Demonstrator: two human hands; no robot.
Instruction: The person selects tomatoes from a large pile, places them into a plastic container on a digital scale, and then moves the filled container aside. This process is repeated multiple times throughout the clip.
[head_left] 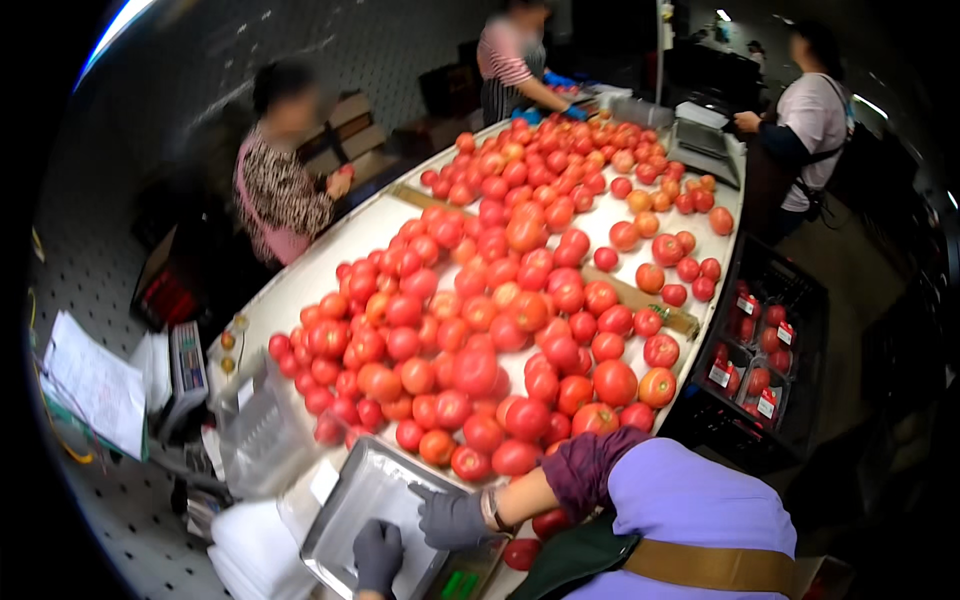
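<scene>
Grey gloves cover both my hands, which are over the metal pan [345, 500] of a weighing scale at the table's near end. My left hand [378, 556] is closed like a fist above the pan, nothing visible in it. My right hand [452, 517] reaches in from the right, at the pan's edge, index finger stretched out and no object in its grasp. Just beyond the pan lies a large heap of red tomatoes [480, 372]. The scale's green-lit display [460, 584] shows below my right hand.
Clear plastic containers [262, 425] stand left of the pan, near white sheets [255, 548]. Farther left are a second scale [187, 365] and papers [92, 385]. A black crate [745, 435] with packed tomatoes sits at right. Co-workers [285, 170] stand around the white table [300, 285].
</scene>
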